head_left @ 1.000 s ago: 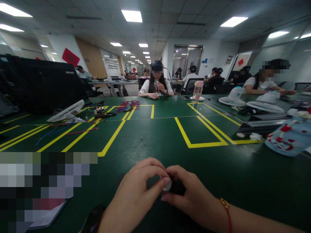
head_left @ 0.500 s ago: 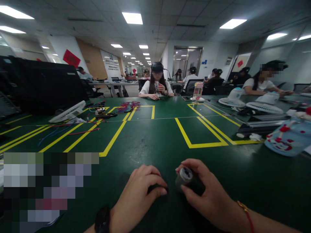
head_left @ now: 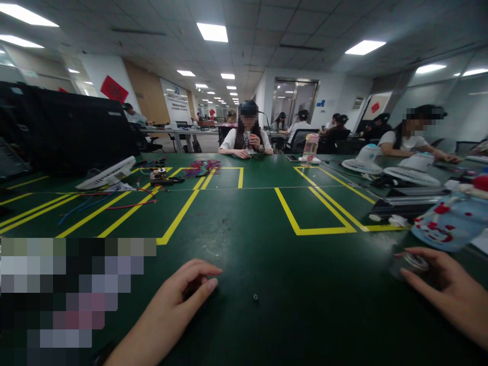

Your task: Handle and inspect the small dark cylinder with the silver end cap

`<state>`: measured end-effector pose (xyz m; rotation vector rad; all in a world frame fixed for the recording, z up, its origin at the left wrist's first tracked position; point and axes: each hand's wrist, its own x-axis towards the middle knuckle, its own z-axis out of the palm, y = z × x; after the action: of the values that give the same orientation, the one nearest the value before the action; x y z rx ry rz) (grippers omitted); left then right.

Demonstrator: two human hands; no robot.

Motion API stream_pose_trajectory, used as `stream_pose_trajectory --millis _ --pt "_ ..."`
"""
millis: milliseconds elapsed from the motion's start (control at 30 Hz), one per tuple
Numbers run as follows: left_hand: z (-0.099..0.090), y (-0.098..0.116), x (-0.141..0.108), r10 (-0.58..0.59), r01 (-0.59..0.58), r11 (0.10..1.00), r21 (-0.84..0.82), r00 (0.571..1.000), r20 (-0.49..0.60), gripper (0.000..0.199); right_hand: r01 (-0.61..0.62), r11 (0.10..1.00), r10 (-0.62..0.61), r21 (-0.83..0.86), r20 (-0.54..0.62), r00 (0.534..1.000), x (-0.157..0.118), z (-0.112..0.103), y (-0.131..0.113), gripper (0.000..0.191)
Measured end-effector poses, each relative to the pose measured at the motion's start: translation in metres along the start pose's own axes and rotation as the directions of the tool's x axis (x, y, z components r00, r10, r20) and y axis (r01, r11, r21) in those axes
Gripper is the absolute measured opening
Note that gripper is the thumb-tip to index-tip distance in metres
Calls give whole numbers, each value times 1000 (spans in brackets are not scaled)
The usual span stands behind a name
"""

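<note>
At the right, my right hand has its thumb and fingers around a small metallic cylinder, which is slightly blurred. My left hand hovers over or rests on the green table at the left of centre, thumb and fingers curved apart, with nothing visible between them. Between the hands a tiny dark ring-like part lies on the table surface.
A blue bottle stands at the right edge, beside dark metal bars. White fans lie behind. Left are a white fan, loose wires and a small device. A person sits opposite.
My right hand has moved far to the right with the cylinder. My left hand has shifted left, away from the middle. The tiny ring-like part now shows between them.
</note>
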<state>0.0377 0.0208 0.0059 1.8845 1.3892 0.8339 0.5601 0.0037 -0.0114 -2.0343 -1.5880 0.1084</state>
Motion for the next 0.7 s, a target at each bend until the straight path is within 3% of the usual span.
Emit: stream_pose_trajectory --millis 33,100,167,233,267,367,433,500,567,700 --pt "1 -2 -1 -9 9 1000 5 1000 -14 18 8 999 -9 -32 -39 999 -2 0 -7 51" --pt "3 -3 -1 -12 13 1000 15 999 -32 18 143 977 -179 -159 -245 953 -9 2 -34 59" --pt "5 -1 0 -8 9 1000 26 999 -41 18 396 884 -461 -250 -316 829 -20 9 -77 58" --pt "6 2 1 -3 4 999 33 999 -44 18 656 740 -673 -151 -153 724 -32 25 -128 48" --pt "6 3 1 -1 3 999 39 999 -49 18 722 690 -723 -39 -29 690 -38 36 -154 43" --pt "5 4 0 16 -13 998 54 998 -60 18 664 700 -714 263 281 642 -51 73 -220 38" --pt "4 3 -1 28 -24 998 58 997 -66 17 599 720 -694 350 359 625 -57 92 -247 25" --pt "3 3 -2 29 -26 998 54 998 -64 17 566 723 -690 396 380 617 -58 98 -256 11" --pt "3 2 -2 26 -24 999 45 998 -49 18 542 735 -676 407 368 639 -54 89 -246 11" --pt "4 2 0 15 -14 1000 19 999 -32 19 567 798 -601 205 200 774 -27 39 -181 22"
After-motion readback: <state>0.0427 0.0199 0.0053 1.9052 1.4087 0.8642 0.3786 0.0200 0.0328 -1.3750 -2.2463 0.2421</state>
